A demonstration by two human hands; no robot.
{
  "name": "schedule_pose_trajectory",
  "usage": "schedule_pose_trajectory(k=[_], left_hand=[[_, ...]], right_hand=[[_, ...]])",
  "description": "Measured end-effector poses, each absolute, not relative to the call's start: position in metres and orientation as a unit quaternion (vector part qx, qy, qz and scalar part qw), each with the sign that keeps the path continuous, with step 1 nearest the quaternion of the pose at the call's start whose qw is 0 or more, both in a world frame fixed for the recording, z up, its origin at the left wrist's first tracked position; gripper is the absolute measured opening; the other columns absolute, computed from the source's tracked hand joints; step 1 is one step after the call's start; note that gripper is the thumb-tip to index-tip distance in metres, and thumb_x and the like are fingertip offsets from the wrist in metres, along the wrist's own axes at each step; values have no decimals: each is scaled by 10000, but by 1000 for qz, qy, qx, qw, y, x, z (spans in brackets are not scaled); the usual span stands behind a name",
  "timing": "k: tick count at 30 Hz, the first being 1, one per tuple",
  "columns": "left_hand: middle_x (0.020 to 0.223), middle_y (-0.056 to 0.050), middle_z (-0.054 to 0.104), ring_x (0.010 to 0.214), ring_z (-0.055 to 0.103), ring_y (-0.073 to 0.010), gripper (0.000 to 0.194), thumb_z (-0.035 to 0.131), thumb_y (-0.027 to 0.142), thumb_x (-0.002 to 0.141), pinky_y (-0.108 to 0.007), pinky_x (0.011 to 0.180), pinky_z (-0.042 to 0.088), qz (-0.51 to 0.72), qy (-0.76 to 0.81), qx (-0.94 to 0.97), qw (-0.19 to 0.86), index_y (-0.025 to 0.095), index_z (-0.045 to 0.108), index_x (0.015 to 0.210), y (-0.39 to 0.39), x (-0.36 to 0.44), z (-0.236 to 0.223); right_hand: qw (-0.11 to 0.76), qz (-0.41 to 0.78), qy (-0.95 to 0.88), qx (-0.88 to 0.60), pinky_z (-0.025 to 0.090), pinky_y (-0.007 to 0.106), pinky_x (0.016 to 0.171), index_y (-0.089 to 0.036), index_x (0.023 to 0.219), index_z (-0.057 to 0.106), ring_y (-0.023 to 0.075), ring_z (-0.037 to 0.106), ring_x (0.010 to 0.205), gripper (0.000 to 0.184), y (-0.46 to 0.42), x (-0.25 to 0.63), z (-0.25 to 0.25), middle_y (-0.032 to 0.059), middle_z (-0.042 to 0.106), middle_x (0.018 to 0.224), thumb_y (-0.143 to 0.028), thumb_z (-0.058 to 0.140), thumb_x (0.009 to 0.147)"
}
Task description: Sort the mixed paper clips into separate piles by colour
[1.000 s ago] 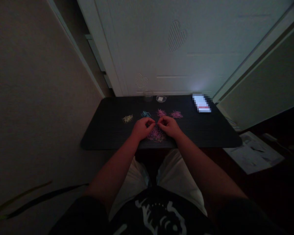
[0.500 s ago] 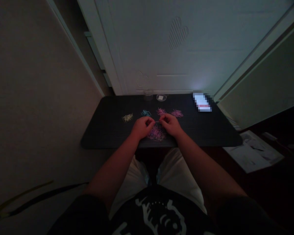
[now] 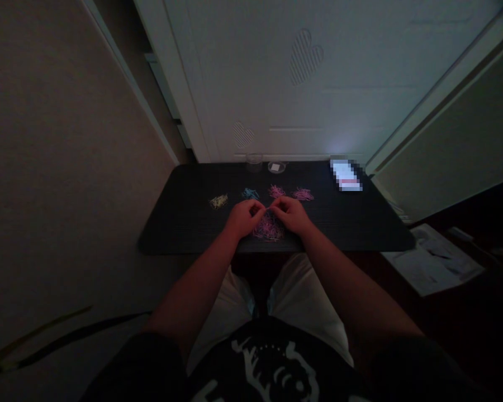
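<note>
My left hand (image 3: 245, 216) and my right hand (image 3: 291, 214) meet over the near middle of the table, fingers pinched and fingertips almost touching. A thin pinkish stick (image 3: 268, 209), mostly hidden by the fingers, lies between the two pinches. Under and in front of them is a mixed pile of thin pink and purple sticks (image 3: 268, 229). Beyond my hands lie smaller sorted piles: pale yellow sticks (image 3: 218, 201) at the left, blue sticks (image 3: 250, 194), pink sticks (image 3: 276, 191) and, rightmost, more pink-purple sticks (image 3: 303, 194).
The dark table (image 3: 184, 223) stands against a white panel with heart reliefs (image 3: 305, 57). A clear round container (image 3: 254, 162) and a small clear dish (image 3: 276, 167) with a white square sit at the back edge. A lit phone (image 3: 346, 175) is at the back right. Papers (image 3: 436, 259) lie lower right.
My right hand has shifted slightly left, closing the gap between the fingertips, so less of the thin stick shows. The piles look the same.
</note>
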State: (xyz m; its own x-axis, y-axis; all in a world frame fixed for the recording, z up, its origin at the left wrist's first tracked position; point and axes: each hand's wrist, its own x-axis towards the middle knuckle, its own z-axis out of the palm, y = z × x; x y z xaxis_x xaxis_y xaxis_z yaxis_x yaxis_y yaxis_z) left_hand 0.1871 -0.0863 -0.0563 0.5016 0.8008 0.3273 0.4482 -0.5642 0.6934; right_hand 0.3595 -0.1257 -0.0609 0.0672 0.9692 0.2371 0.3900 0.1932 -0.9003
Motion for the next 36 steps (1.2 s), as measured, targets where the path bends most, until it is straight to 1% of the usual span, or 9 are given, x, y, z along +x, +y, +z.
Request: schedule_pose_trajectory(k=[6,8,12,17,19,24,30,34,36], left_hand=[[758,-24,664,692,589,-134,171,564,314,808,-251,631,455,335,383,816,274,166,649,812,-87,187,-58],[795,-26,667,697,591,-127,166,594,293,786,-245,634,462,346,375,812,282,163,644,877,-87,187,-58],[876,-28,670,720,591,-117,282,646,232,741,-239,659,476,353,348,822,280,179,631,1017,-87,187,-58],[819,-24,673,731,601,-129,152,599,258,795,-258,690,486,351,357,826,259,180,664,908,-86,188,-58],[821,-26,676,737,606,-132,156,591,272,806,-262,694,489,359,359,821,260,179,660,910,-86,188,-58],[909,-35,682,748,609,-124,234,618,236,782,-257,693,493,374,349,817,266,180,634,1008,-85,187,-59],[854,-27,686,739,609,-126,149,611,244,792,-258,698,492,364,351,825,251,182,669,915,-85,187,-58],[817,-26,689,739,615,-132,137,609,256,795,-260,703,492,353,362,827,247,179,678,885,-86,187,-57],[808,-26,690,740,617,-135,140,609,262,795,-262,705,491,348,367,827,244,177,681,880,-87,187,-57]], right_hand=[[488,312,-600,-552,350,243,518,-166,685,570,106,453,532,143,-126,359,-62,-12,541,595,-302,577,727],[488,313,-599,-552,343,240,511,-166,683,568,103,442,525,154,-126,359,-62,-14,535,586,-313,577,729],[470,318,-614,-548,331,238,500,-160,700,591,102,432,517,170,-126,359,-62,-12,537,580,-325,576,738],[459,306,-629,-547,338,239,514,-155,702,598,105,447,536,174,-127,360,-61,-8,539,586,-316,557,756],[461,304,-629,-547,340,238,516,-156,693,591,103,445,536,176,-126,360,-61,-8,538,586,-316,557,755],[466,322,-618,-545,326,232,497,-155,681,583,93,420,511,185,-126,360,-61,-15,521,572,-329,566,742],[472,325,-615,-541,323,234,499,-155,666,575,93,419,513,180,-127,359,-59,-20,506,562,-319,561,739],[477,322,-614,-540,335,239,510,-158,660,572,98,430,525,187,-127,359,-59,-14,520,574,-326,562,742],[487,328,-611,-530,350,238,518,-160,692,580,98,440,534,175,-127,359,-60,-13,532,595,-331,587,726]])
